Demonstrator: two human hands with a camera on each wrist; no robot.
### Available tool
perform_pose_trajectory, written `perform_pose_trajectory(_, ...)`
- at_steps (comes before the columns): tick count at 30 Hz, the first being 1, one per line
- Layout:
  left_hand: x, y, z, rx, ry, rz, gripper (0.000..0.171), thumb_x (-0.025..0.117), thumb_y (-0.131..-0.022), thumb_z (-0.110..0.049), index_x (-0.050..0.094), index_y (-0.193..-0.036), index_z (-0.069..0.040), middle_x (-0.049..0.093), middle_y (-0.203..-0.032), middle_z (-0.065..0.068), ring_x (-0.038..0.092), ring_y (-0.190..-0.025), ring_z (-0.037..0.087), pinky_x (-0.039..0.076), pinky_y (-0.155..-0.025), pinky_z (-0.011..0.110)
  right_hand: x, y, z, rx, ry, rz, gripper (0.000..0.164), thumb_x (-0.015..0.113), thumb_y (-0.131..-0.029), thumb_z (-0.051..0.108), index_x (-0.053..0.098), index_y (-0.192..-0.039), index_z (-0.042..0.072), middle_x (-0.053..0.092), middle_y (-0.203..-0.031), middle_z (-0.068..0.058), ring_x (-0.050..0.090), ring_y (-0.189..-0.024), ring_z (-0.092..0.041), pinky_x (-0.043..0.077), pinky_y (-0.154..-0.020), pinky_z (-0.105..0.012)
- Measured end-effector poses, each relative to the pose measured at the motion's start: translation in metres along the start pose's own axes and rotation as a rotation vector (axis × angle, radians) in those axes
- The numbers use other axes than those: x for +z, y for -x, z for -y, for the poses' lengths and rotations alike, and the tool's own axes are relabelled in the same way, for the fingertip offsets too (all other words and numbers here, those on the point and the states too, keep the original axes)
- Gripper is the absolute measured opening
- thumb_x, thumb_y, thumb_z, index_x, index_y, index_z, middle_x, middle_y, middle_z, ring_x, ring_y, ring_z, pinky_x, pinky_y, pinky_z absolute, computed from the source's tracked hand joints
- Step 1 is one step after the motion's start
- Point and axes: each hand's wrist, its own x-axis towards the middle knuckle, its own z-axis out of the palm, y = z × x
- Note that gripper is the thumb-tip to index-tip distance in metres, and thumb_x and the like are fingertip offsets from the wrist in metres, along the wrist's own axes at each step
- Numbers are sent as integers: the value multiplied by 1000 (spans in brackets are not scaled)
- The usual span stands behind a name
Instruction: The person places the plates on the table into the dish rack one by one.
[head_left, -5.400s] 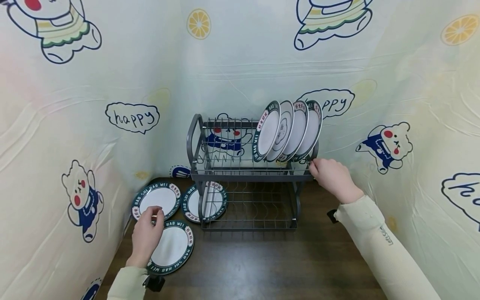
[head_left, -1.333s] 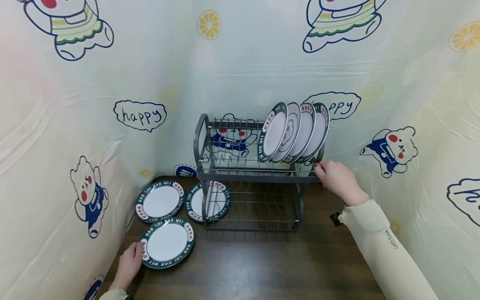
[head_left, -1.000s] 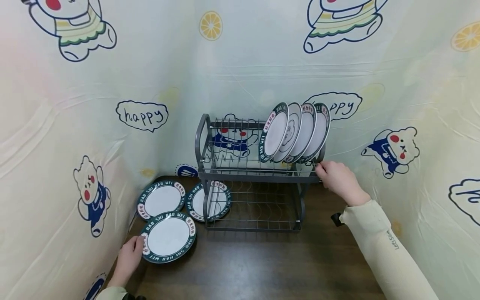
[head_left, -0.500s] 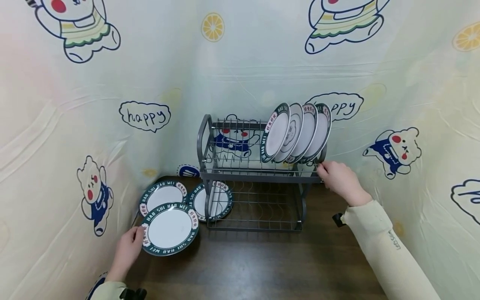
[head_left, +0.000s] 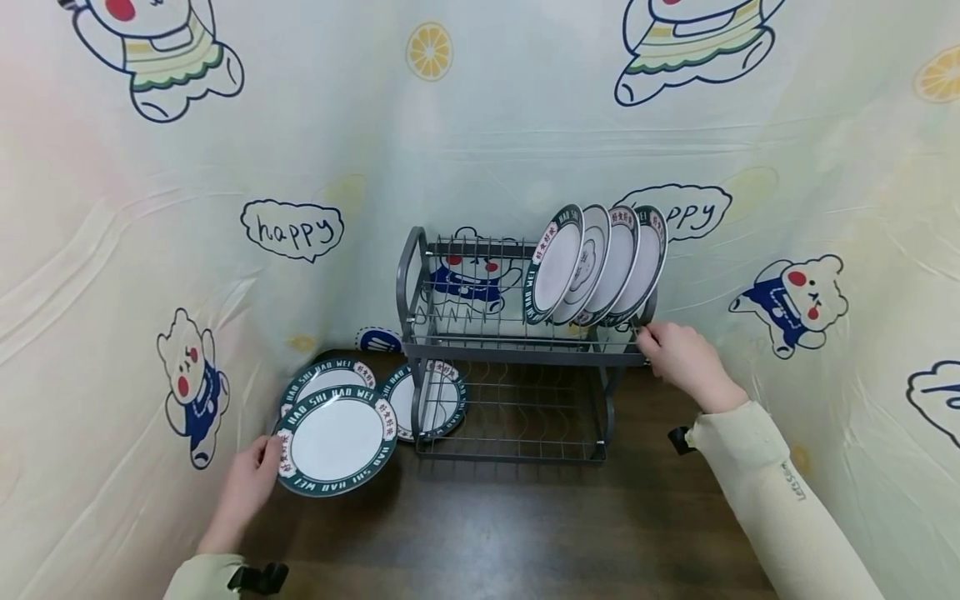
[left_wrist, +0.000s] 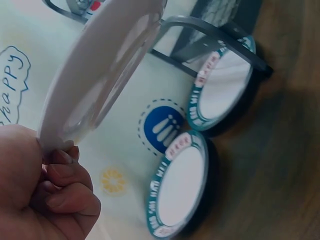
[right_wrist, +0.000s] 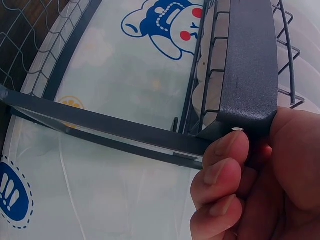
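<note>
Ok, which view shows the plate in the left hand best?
The head view: the held plate shows its white face and almost whole printed rim. Left wrist: its underside, cropped at the top. Right wrist: not visible.

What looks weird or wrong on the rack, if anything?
On the rack, the second plate from the left looks odd: its rim is pale and its middle has a mark, while the other three plates there show green rims. Maybe it's turned backwards. I see no spills.
</note>
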Motion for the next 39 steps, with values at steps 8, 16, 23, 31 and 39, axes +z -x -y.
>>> perform_pose_trajectory(8,-12,0,-17,55,-12,-14,49,33,-113,-31,60,-113,9,53,-76,7,48,-66,17,38,-57,29,-2,1,1,3,-5,9,38,38,-107,21,52,-73,9,56,-62,-4,53,-54,-20,43,-53,-34)
perform_pose_trajectory(16,-27,6,-39,39,33,-33,52,34,-113,-34,62,-115,10,57,-74,6,49,-63,17,38,-54,30,-3,0,2,-2,23,17,41,37,-109,24,52,-73,9,56,-62,-4,53,-54,-20,43,-54,-35)
perform_pose_trajectory(23,-33,13,-55,18,94,-42,55,35,-112,-38,60,-124,9,62,-80,6,54,-67,16,42,-56,28,-2,7,3,-16,69,-52,46,40,-109,26,49,-66,11,47,-58,-3,45,-52,-21,35,-51,-35)
perform_pose_trajectory(31,-38,17,-71,33,135,-72,54,36,-112,-37,61,-123,9,63,-75,2,55,-61,13,45,-52,27,4,12,4,-18,112,-132,47,39,-109,26,46,-65,13,42,-57,-2,42,-51,-21,33,-49,-35)
perform_pose_trajectory(39,-44,18,-82,63,201,-111,51,40,-112,-35,64,-115,11,67,-73,-8,61,-62,10,54,-57,23,5,12,6,-3,83,-112,46,38,-110,24,48,-66,12,43,-58,-2,43,-51,-20,33,-49,-34)
